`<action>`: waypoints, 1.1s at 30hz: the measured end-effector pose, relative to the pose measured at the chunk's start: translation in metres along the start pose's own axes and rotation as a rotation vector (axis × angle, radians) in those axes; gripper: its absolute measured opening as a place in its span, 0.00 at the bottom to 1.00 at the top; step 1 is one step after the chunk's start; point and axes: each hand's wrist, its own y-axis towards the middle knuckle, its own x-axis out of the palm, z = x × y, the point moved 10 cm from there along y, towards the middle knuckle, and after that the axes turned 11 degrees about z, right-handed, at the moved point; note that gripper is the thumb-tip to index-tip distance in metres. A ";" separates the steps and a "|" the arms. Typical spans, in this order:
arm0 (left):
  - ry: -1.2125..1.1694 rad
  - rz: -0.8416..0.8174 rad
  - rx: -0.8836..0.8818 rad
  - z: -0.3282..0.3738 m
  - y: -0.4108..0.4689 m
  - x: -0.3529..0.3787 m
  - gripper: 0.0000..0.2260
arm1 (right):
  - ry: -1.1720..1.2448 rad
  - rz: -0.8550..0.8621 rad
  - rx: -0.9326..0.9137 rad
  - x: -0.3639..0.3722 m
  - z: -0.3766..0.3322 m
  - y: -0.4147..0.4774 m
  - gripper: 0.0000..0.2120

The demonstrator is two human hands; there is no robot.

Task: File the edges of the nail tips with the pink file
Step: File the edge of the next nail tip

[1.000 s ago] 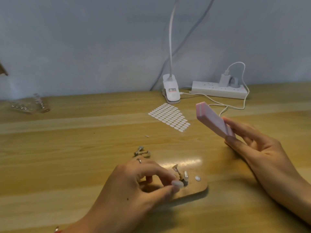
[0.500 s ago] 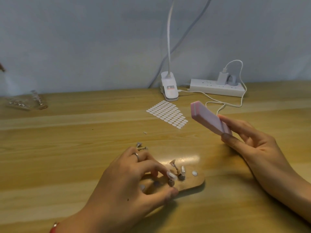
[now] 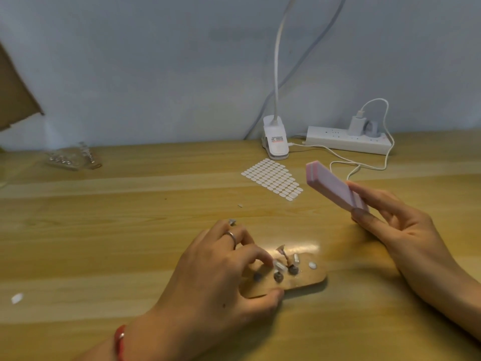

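Left hand (image 3: 216, 277) is shifting down, curled fingers and thumb clamping the board (image 3: 312, 278) steady; right hand (image 3: 406, 230) is pinching the pink file (image 3: 330, 183), ready.

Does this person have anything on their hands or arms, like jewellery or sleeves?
The left hand has a thin silver ring on one finger and a red cord bracelet at the wrist. The right hand shows no jewellery. No sleeves are in view.
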 end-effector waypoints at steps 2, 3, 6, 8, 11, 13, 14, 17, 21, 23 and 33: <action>0.004 -0.030 -0.016 -0.003 0.000 0.003 0.27 | 0.003 0.001 -0.008 -0.001 0.001 0.000 0.19; -0.002 -0.037 -0.024 -0.004 -0.001 0.005 0.28 | -0.003 -0.006 -0.011 0.000 0.003 0.001 0.20; -0.015 -0.050 -0.027 -0.005 0.000 0.005 0.25 | -0.027 -0.026 -0.021 -0.001 0.009 0.002 0.21; 0.001 -0.072 -0.011 -0.004 -0.001 0.005 0.24 | -0.039 -0.022 -0.027 -0.003 0.014 0.003 0.21; 0.017 -0.093 0.012 -0.004 -0.003 0.005 0.23 | -0.056 -0.021 -0.055 -0.007 0.019 0.004 0.20; -0.030 -0.079 -0.017 -0.006 -0.002 0.003 0.23 | -0.064 -0.022 -0.070 -0.009 0.023 0.005 0.20; -0.066 -0.069 -0.044 -0.007 -0.002 0.004 0.24 | -0.064 -0.024 -0.076 -0.010 0.025 0.006 0.21; -0.151 -0.027 -0.110 -0.008 0.001 0.006 0.25 | -0.060 -0.038 -0.081 -0.010 0.029 0.007 0.25; -0.209 0.002 -0.120 -0.002 0.004 0.011 0.22 | -0.060 -0.033 -0.095 -0.009 0.029 0.007 0.23; -0.235 0.015 -0.132 -0.003 0.004 0.012 0.21 | -0.050 -0.024 -0.094 -0.009 0.028 0.007 0.21; -0.294 0.088 -0.133 -0.002 0.006 0.003 0.18 | -0.021 -0.045 -0.108 -0.006 0.023 0.007 0.23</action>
